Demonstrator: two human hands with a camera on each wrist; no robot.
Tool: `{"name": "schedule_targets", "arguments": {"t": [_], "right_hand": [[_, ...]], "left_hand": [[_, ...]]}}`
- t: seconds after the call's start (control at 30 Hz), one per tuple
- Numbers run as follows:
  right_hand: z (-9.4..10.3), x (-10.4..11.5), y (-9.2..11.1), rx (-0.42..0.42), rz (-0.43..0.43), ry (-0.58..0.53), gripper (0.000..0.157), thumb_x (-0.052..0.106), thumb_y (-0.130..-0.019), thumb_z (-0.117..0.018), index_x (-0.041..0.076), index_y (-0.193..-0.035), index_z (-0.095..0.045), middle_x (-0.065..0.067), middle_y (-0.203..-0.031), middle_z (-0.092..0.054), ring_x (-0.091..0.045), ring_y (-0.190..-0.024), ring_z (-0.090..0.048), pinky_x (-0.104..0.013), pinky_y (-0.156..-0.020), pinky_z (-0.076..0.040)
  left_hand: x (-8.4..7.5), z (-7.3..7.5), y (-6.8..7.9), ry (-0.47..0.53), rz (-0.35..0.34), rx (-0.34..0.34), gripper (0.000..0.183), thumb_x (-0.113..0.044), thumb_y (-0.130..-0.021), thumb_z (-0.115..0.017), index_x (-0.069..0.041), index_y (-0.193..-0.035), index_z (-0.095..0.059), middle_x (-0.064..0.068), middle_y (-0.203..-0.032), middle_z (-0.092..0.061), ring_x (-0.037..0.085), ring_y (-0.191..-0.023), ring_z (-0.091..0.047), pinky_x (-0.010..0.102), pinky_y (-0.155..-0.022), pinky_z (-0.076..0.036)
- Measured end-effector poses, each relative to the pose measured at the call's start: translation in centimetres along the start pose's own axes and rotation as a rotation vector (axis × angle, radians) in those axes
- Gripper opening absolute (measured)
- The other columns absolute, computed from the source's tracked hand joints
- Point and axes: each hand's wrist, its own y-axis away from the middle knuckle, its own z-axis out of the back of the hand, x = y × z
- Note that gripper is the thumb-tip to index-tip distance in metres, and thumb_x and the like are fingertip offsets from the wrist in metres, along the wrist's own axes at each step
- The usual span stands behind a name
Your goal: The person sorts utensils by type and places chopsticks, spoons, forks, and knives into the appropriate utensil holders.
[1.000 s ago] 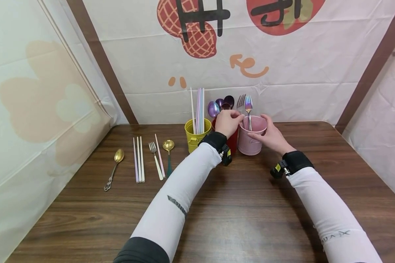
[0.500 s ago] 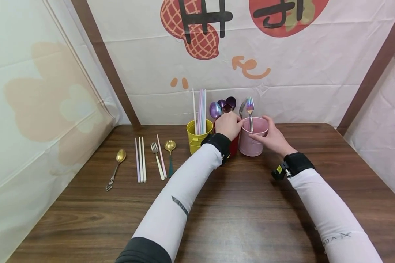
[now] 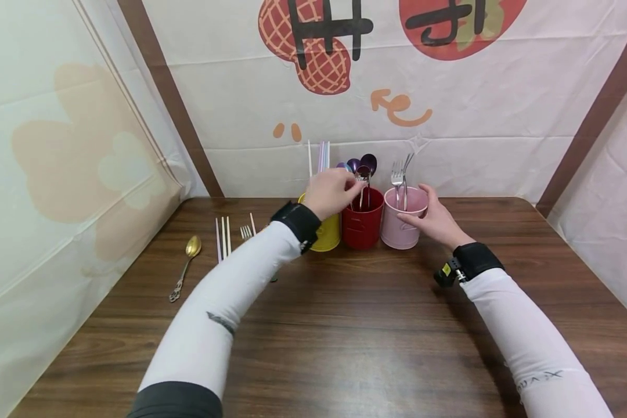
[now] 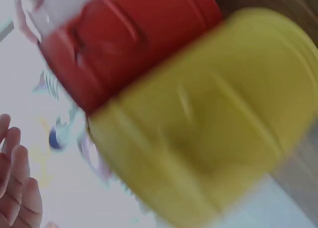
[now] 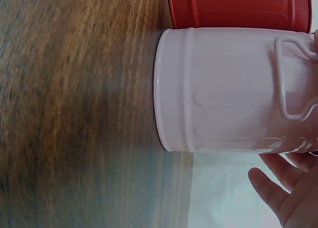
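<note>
My left hand (image 3: 330,191) hovers over the yellow bucket (image 3: 328,235), close to the spoons (image 3: 368,164) in the red bucket (image 3: 360,229). In the left wrist view its fingers (image 4: 20,183) are loosely bent, and nothing shows between them. My right hand (image 3: 439,222) holds the pink bucket (image 3: 399,232) by its right side, thumb at the front of the rim and fingers behind. Two forks (image 3: 397,173) stand in that bucket. In the right wrist view the pink bucket stands upright on the table, against the red one.
Chopsticks (image 3: 324,155) stick up from the yellow bucket. On the table's left lie a gold spoon (image 3: 193,247), several chopsticks (image 3: 223,238) and a small fork (image 3: 246,232), partly behind my left arm. A printed cloth (image 3: 230,104) hangs behind the table.
My left hand has left the forks in the pink bucket and moved left over the yellow one. The two forks stand differently. My right hand stays on the pink bucket.
</note>
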Motion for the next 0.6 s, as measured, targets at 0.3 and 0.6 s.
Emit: {"name": "schedule_targets", "arguments": {"t": [0.3,0.6], "right_hand": [[0.1,0.5,-0.1,0.038,-0.006,0.014,0.098,0.037,-0.088,-0.072,0.004,-0.152,-0.005,-0.032,-0.137,-0.042,-0.041,-0.124,-0.046,-0.054,-0.102,-0.036],[0.4,0.9,0.1,0.045,-0.01,0.066,0.098,0.04,-0.089,-0.07,0.003,-0.152,-0.005,-0.035,-0.136,-0.042,-0.044,-0.124,-0.045,-0.055,-0.103,-0.035]], "left_hand": [[6.5,4.4,4.7,-0.015,0.052,-0.171,0.029,-0.032,-0.096,-0.059,-0.012,-0.078,-0.07,0.001,-0.075,-0.067,0.017,-0.063,-0.058,0.034,-0.055,-0.045],[11.2,4.2,8.9,-0.106,0.342,0.102,0.032,-0.039,-0.094,-0.058,-0.011,-0.082,-0.069,0.004,-0.076,-0.066,0.022,-0.07,-0.059,0.042,-0.06,-0.047]]}}
